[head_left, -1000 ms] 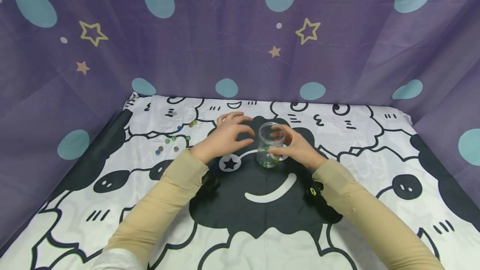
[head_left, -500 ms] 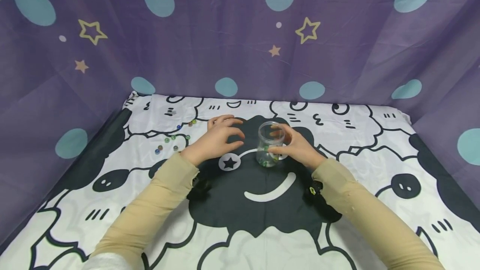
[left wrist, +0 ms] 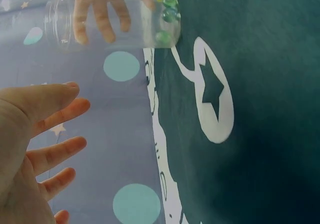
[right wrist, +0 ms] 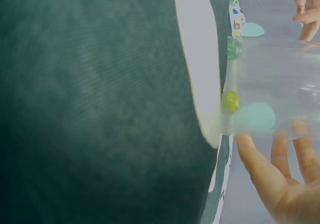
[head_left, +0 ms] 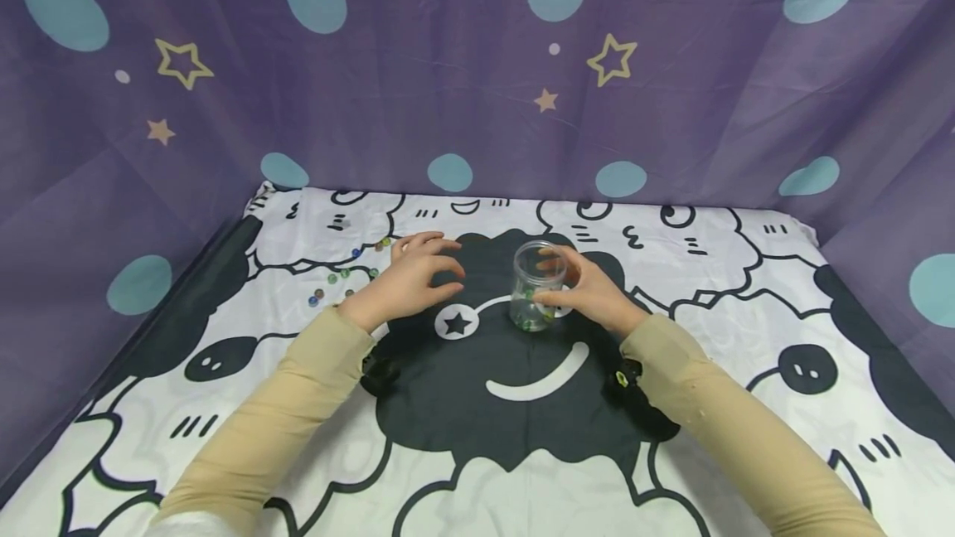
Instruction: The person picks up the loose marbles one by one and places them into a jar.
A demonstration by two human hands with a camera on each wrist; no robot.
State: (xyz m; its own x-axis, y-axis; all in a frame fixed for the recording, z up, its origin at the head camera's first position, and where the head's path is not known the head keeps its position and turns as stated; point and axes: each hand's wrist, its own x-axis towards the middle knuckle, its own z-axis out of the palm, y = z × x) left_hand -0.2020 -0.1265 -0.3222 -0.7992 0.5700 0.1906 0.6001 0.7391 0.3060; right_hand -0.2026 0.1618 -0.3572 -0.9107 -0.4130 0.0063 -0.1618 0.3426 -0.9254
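A clear plastic jar (head_left: pixel 525 292) stands upright on the dark cloud print, without a lid in sight. My right hand (head_left: pixel 591 292) grips it from the right side, thumb in front and fingers behind. Several green marbles (left wrist: pixel 171 14) and a yellow marble (right wrist: pixel 231 102) lie at the bottom of the jar. To the left, my left hand (head_left: pixel 409 278) hovers above the cloth with its fingers spread and relaxed, and nothing shows between them. Just past that hand, loose glass marbles (head_left: pixel 345 273) in green, blue and brown lie scattered; the hand partly covers some.
A white cloth (head_left: pixel 477 495) with black cartoon faces covers the table. Purple curtains (head_left: pixel 448 89) with stars and blue dots hang behind it and along both sides.
My left hand has moved left, away from the jar and nearer the loose marbles. My right hand and the jar have stayed in place.
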